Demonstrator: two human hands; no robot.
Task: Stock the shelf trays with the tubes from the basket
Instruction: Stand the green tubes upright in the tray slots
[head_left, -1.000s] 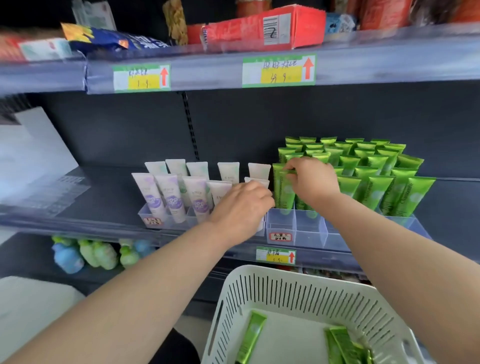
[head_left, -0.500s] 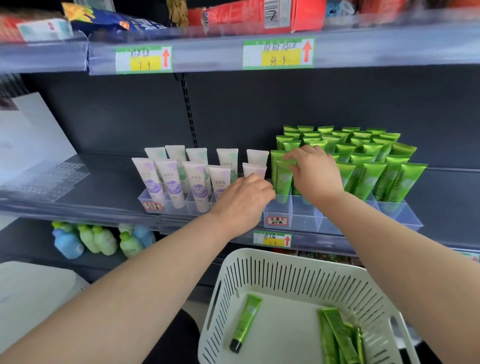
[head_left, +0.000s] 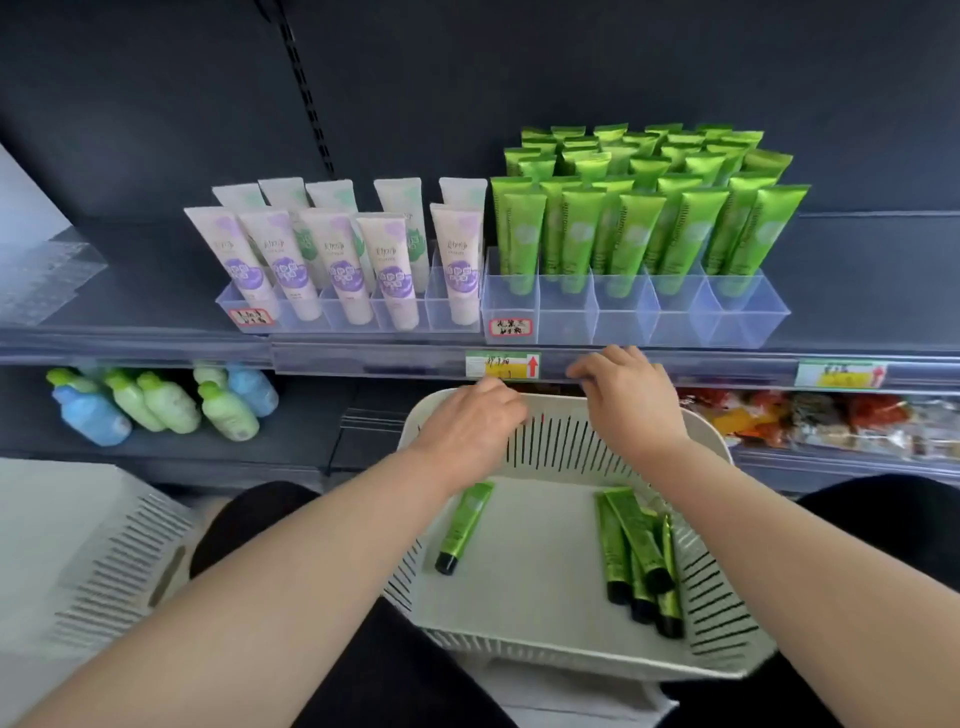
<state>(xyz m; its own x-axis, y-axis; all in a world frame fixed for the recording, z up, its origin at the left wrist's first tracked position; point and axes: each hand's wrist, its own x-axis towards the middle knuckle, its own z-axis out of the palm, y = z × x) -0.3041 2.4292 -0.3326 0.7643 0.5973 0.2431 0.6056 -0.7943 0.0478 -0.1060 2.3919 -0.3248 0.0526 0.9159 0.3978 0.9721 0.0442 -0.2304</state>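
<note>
Basket (head_left: 571, 441) holding green tubes (head_left: 631, 538), trays (head_left: 623, 322) stocked

Stock count by kind
Trays (head_left: 639, 322): two. White tubes (head_left: 343, 270): ten. Baskets (head_left: 561, 441): two. Loose green tubes (head_left: 462, 525): five.

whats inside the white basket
One green tube lies alone at left, a pile of about four at right. The right forearm hides the corner beyond them.

Fingers (head_left: 500, 404) of left hand (head_left: 467, 428) partly out of sight; price label (head_left: 503, 365) writing illegible.
</note>
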